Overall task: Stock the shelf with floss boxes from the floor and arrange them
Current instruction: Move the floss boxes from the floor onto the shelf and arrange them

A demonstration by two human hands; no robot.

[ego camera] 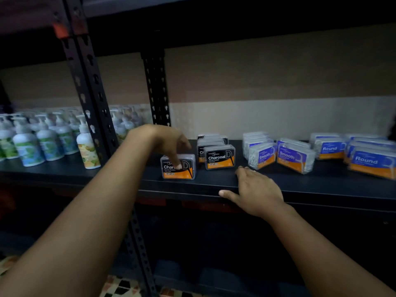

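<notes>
the left hand [169, 142] fingers [177, 166] curl down over the top and front face of a lone charcoal floss box [178, 167], gripping it; it stands upright, long axis along the shelf [300, 187] edge, just left of the charcoal row [214, 153]. the right hand [257, 189] rests flat, relaxed, on the shelf lip, farther off.

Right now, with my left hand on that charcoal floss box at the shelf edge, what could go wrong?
1. The charcoal box under your left hand stands close to the shelf's front edge; a forward nudge could tip it off.
2. Sliding it right could knock the charcoal row beside it.
3. Your right hand rests on the edge, near the smooth floss boxes, and could catch them when it lifts.
</notes>
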